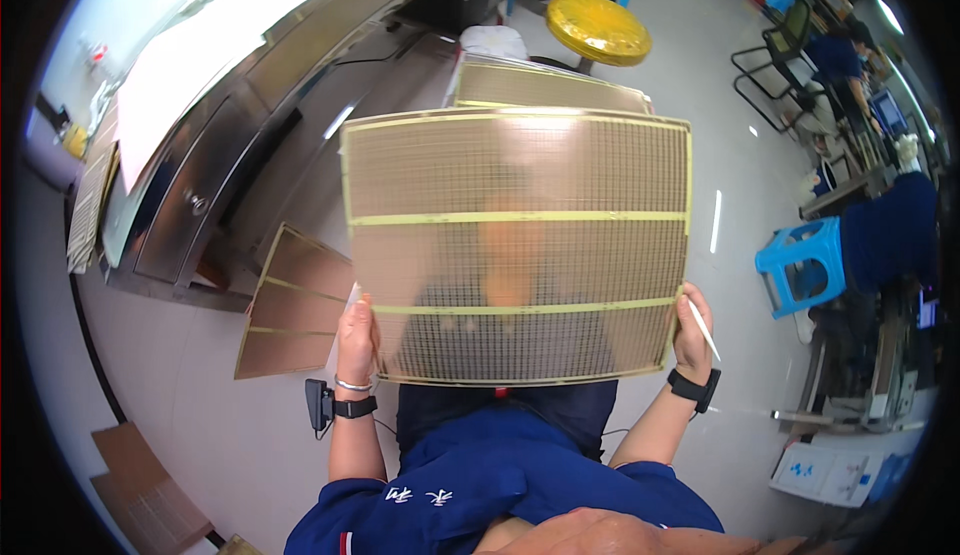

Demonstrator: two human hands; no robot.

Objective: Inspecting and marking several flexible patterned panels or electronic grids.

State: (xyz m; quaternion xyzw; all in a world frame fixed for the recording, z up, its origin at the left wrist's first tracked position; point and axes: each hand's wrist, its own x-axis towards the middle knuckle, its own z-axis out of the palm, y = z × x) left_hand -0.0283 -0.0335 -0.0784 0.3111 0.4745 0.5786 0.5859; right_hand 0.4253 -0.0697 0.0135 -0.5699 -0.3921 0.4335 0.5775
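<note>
A large rectangular circuit board panel [520, 219], copper-coloured with a fine grid and pale yellow-green strips, is held up in front of my lap. My left hand [357, 337] grips its left edge near the lower corner. At the lower right edge, my right hand [692, 330] is closed on the panel. A thin white pen-like stick [704, 329] also sits in my right hand and points down to the right. The fingers behind the panel are hidden. Below and left of it, a similar panel [290, 303] stands tilted. Beyond the far edge, more panels [550, 87] show partly.
A metal desk [190, 190] with white sheets [200, 55] on top stands at the left. Ahead is a yellow round stool [598, 30]. On the right, a person [890, 230] is beside a blue stool [803, 267]. Brown boards [150, 490] lie lower left.
</note>
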